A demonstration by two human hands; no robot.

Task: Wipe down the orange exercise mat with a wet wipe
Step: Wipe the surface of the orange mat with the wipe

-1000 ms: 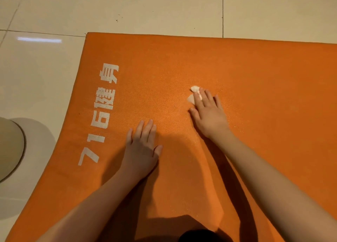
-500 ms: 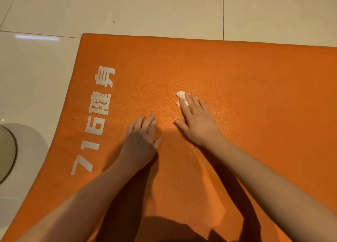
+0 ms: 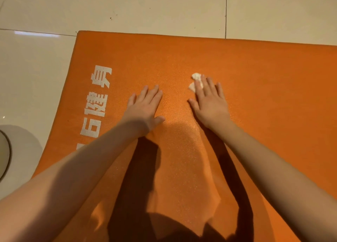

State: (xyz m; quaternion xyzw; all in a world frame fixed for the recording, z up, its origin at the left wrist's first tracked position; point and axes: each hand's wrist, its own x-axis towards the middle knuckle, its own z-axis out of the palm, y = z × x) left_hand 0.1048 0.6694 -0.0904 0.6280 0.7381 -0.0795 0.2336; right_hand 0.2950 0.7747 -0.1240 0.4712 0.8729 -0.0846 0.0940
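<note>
Both hands have advanced toward the far edge of the orange exercise mat (image 3: 255,96) since half a second ago. The right hand (image 3: 209,105) has also shifted slightly rightward, with the wet wipe (image 3: 196,76) beneath it.

Right hand: palm down on the mat, fingers extended and close together. Its grip is flat, with nothing curled or pinched. The wipe, white and crumpled, is pressed to the mat under the index and middle fingers. Parts of it show beyond the fingertips and beside the index finger.

Left hand (image 3: 144,106): palm down directly on the mat, fingers straight, thumb out to the side. Its grip holds nothing.

The hands lie side by side and apart, short of the far edge. White lettering (image 3: 99,99) runs along the mat's left edge, just beside the left hand. The mat lies on pale floor tiles (image 3: 145,8), with its far-left corner in view. A round object (image 3: 2,154), cut off and unidentifiable, sits on the floor left of the mat.
</note>
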